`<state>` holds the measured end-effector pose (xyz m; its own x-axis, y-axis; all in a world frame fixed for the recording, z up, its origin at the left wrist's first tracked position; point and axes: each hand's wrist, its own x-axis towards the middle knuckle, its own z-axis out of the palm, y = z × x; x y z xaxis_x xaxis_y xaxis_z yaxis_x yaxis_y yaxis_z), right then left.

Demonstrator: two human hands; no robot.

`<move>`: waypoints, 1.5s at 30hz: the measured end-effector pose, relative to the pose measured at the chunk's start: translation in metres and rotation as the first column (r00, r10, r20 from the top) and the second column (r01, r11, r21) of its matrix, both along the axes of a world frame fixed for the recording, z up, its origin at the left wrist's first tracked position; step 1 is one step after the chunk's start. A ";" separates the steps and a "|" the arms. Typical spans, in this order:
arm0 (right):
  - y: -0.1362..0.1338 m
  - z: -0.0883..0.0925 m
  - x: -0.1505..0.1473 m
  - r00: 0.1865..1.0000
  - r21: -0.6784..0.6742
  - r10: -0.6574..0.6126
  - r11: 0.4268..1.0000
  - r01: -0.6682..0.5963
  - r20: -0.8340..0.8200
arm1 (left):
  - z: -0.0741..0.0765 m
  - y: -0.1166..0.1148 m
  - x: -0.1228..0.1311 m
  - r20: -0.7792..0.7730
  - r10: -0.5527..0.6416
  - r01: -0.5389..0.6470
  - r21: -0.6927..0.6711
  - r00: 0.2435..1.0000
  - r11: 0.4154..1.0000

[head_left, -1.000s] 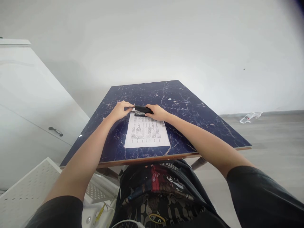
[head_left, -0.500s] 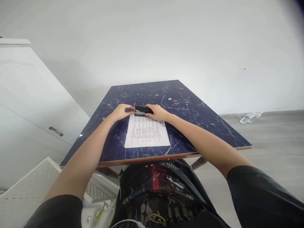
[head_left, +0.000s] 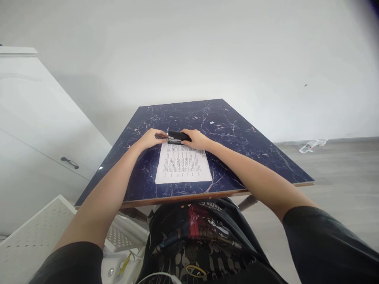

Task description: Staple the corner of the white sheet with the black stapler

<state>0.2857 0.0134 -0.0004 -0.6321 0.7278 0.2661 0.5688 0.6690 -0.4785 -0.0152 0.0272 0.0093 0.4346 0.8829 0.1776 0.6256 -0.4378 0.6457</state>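
Observation:
A black stapler [head_left: 177, 136] lies across the far end of some printed paper sheets [head_left: 185, 167], its upper arm raised from the base and metal showing between them. My right hand [head_left: 194, 139] is closed around the stapler's right end. At the other end, my left hand [head_left: 154, 138] has thumb and fingers pinched together close to the stapler's tip. Whatever sits between those left fingertips is too small to make out. The print on the paper runs sideways to my view.
The blue marble-patterned table [head_left: 189, 114] has a small white scrap [head_left: 211, 122] beyond my right hand. A white cabinet [head_left: 38, 118] stands at the left, above a white perforated panel [head_left: 38, 236]. Clear plastic packaging [head_left: 313, 146] lies on the floor by the wall.

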 end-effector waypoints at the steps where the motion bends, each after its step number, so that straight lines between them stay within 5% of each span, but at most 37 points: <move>1: 0.000 0.000 0.000 1.000 -0.003 -0.001 1.000 0.001 -0.002 | 0.001 0.000 -0.001 -0.008 -0.002 0.002 0.005 1.000 1.000; 7: 0.001 -0.002 0.000 0.999 0.000 -0.019 1.000 0.019 -0.050 | 0.008 0.000 -0.012 0.002 0.029 -0.029 -0.006 1.000 1.000; 14: 0.005 -0.001 0.008 0.949 -0.050 -0.121 0.993 0.111 -0.291 | 0.013 -0.005 -0.015 0.131 0.008 0.005 -0.098 0.991 0.995; 21: 0.008 -0.002 0.015 0.879 -0.097 -0.058 0.995 0.014 -0.473 | 0.025 -0.021 -0.012 0.280 -0.039 0.041 -0.002 0.959 0.999; 30: -0.004 0.004 0.005 0.863 -0.129 -0.033 0.991 -0.038 -0.504 | 0.003 -0.014 0.033 0.372 -0.126 0.082 0.133 0.920 0.988; 38: -0.009 0.010 0.007 0.869 -0.108 -0.022 0.994 -0.036 -0.494 | -0.001 -0.012 0.040 0.224 -0.144 0.101 0.194 0.964 0.976; 41: -0.009 0.023 0.016 0.887 -0.188 -0.032 0.980 -0.062 -0.460 | 0.006 -0.015 0.038 0.118 -0.021 0.001 0.167 0.993 0.986; 43: -0.008 0.036 0.030 0.900 -0.249 -0.061 0.967 -0.054 -0.431 | 0.009 -0.018 0.037 -0.008 0.204 -0.201 0.124 0.979 0.972; 45: -0.009 0.048 0.051 0.919 -0.284 -0.123 0.959 0.012 -0.374 | 0.008 -0.021 0.037 -0.187 0.434 -0.424 0.095 0.881 0.901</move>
<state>0.3363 0.0043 0.0472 -0.4671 0.8437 0.2645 0.3426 0.4485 -0.8255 0.0220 0.0057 0.0171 0.0458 0.9833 0.1759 0.8723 -0.1252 0.4727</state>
